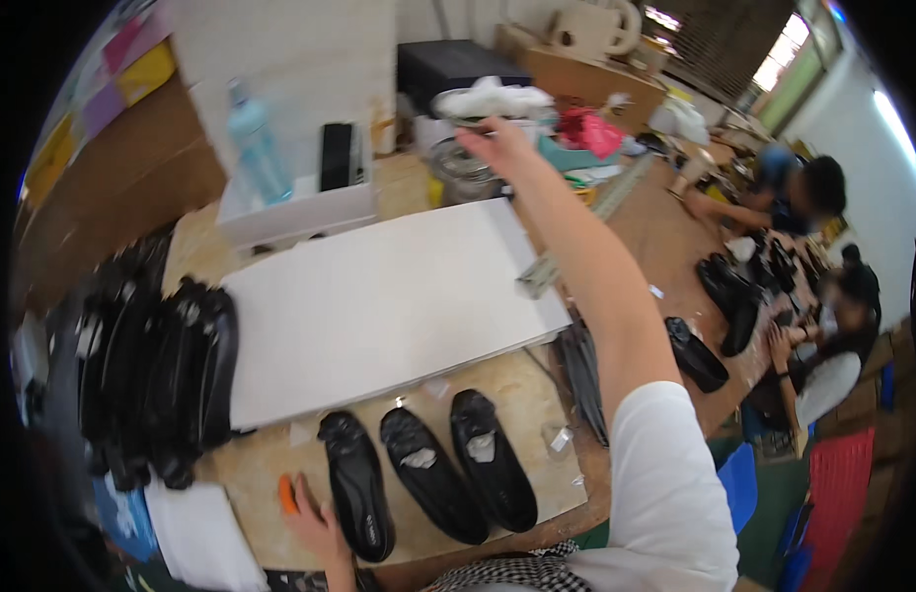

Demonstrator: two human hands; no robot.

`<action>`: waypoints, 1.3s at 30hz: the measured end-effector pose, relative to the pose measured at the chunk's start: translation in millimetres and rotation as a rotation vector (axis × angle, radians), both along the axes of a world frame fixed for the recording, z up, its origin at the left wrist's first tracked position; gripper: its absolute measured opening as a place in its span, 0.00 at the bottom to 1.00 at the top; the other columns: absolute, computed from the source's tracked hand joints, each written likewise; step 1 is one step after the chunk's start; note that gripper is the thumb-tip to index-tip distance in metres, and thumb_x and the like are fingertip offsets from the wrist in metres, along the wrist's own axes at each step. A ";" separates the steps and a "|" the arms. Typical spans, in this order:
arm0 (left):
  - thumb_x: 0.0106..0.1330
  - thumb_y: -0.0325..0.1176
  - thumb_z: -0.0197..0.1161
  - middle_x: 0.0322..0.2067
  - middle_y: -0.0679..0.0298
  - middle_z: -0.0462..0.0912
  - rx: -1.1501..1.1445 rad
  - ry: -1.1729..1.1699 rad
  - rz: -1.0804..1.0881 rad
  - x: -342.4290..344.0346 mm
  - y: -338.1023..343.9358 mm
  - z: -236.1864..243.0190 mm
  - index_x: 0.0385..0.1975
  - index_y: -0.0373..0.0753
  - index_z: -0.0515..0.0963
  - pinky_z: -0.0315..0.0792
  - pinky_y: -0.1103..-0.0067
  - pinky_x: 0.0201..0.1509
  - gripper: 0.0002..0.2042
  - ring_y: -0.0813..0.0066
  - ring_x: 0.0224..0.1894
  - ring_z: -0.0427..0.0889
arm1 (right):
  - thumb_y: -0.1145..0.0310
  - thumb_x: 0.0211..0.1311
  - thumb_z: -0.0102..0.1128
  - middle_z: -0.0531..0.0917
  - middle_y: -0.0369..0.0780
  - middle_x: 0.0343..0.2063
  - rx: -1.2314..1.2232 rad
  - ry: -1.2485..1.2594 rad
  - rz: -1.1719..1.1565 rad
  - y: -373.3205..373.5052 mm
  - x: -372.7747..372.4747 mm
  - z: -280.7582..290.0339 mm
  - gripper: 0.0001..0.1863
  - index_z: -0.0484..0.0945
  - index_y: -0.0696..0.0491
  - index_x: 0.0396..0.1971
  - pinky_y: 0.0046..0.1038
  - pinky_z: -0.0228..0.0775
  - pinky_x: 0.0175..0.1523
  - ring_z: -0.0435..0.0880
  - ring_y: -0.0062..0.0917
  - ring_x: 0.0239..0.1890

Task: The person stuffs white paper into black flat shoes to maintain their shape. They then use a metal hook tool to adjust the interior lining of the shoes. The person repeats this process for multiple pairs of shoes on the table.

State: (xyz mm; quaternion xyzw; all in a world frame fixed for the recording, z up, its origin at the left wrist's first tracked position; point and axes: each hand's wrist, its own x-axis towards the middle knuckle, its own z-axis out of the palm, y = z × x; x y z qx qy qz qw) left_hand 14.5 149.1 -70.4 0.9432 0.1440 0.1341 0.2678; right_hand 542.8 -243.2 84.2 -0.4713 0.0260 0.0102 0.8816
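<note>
Three black flat shoes (433, 476), each with a gathered ornament at the toe, set side by side on the marbled tabletop (545, 397) near its front edge; the middle and right ones have white crumpled paper inside, the left one shows its bare insole. Left hand (318, 525): just beside the leftmost shoe, fingers closed about a small orange object (288, 493), kind unclear. Right hand (495, 146): arm extended to the far side, at a clear lidded jar (465, 176) and just below a bundled white cloth (493, 99); whether its fingers grip anything cannot be told. Large white flat panel (389, 306): behind the three shoes. Dense row of black shoes (162, 385): at the panel's left. White open box (295, 219): beyond the panel, with a pale blue bottle (261, 148) and a dark rectangular item (338, 156). Two co-workers (823, 187): at right, blurred, among further black shoes (726, 296).
</note>
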 end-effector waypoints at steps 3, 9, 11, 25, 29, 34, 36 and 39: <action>0.75 0.56 0.41 0.66 0.46 0.65 0.088 0.010 -0.057 -2.9 11.1 -7.2 0.65 0.36 0.68 0.56 0.60 0.68 0.31 0.44 0.66 0.64 | 0.77 0.62 0.47 0.75 0.65 0.48 0.038 0.055 -0.074 -3.8 -14.5 23.5 0.12 0.63 0.66 0.43 0.47 0.79 0.57 0.81 0.54 0.51; 0.76 0.53 0.43 0.65 0.44 0.65 0.076 0.008 -0.019 -6.4 11.4 -6.8 0.63 0.33 0.69 0.58 0.61 0.68 0.30 0.45 0.65 0.66 | 0.71 0.68 0.46 0.78 0.62 0.50 -0.034 -0.125 -0.078 -91.5 -66.8 111.3 0.22 0.62 0.70 0.56 0.33 0.84 0.53 0.84 0.44 0.48; 0.76 0.52 0.43 0.65 0.43 0.65 0.116 0.010 -0.046 0.5 8.0 -7.5 0.63 0.31 0.68 0.59 0.62 0.68 0.30 0.46 0.65 0.66 | 0.69 0.68 0.49 0.78 0.61 0.50 -0.130 -0.170 -0.124 -153.3 -96.6 142.3 0.23 0.65 0.70 0.56 0.31 0.83 0.54 0.85 0.41 0.47; 0.67 0.43 0.59 0.61 0.39 0.68 0.328 -0.030 -0.081 9.7 -19.2 15.4 0.63 0.35 0.69 0.64 0.59 0.67 0.28 0.42 0.62 0.70 | 0.78 0.62 0.47 0.77 0.56 0.47 -0.177 -0.016 -0.550 -412.4 -110.6 46.6 0.16 0.64 0.67 0.49 0.43 0.85 0.50 0.85 0.50 0.45; 0.68 0.49 0.59 0.60 0.39 0.70 0.511 -0.126 -0.197 14.2 -26.5 24.9 0.64 0.31 0.67 0.70 0.58 0.60 0.32 0.44 0.60 0.73 | 0.77 0.64 0.48 0.77 0.60 0.47 -0.143 -0.108 -0.734 -429.9 -77.6 2.0 0.17 0.65 0.71 0.50 0.44 0.80 0.58 0.81 0.50 0.51; 0.70 0.45 0.55 0.61 0.41 0.69 0.517 -0.123 -0.252 18.7 -13.9 19.8 0.63 0.30 0.68 0.68 0.61 0.63 0.28 0.47 0.61 0.72 | 0.69 0.72 0.50 0.75 0.60 0.53 -0.105 -0.101 -0.654 -457.9 -53.1 -35.8 0.22 0.62 0.69 0.56 0.43 0.79 0.60 0.80 0.49 0.55; 0.72 0.44 0.54 0.61 0.42 0.69 0.471 -0.135 -0.282 28.1 -8.4 6.2 0.63 0.30 0.68 0.67 0.63 0.64 0.27 0.49 0.62 0.71 | 0.63 0.73 0.52 0.73 0.59 0.56 -0.128 -0.067 -0.658 -483.6 -55.4 -32.3 0.26 0.60 0.67 0.60 0.43 0.79 0.59 0.79 0.49 0.56; 0.73 0.41 0.51 0.62 0.44 0.68 0.386 -0.134 -0.267 19.3 6.4 -12.5 0.63 0.30 0.69 0.66 0.65 0.66 0.25 0.51 0.63 0.70 | 0.53 0.72 0.56 0.70 0.55 0.62 -0.204 0.084 -0.559 -466.3 -69.1 -16.9 0.34 0.57 0.62 0.65 0.39 0.76 0.60 0.79 0.46 0.57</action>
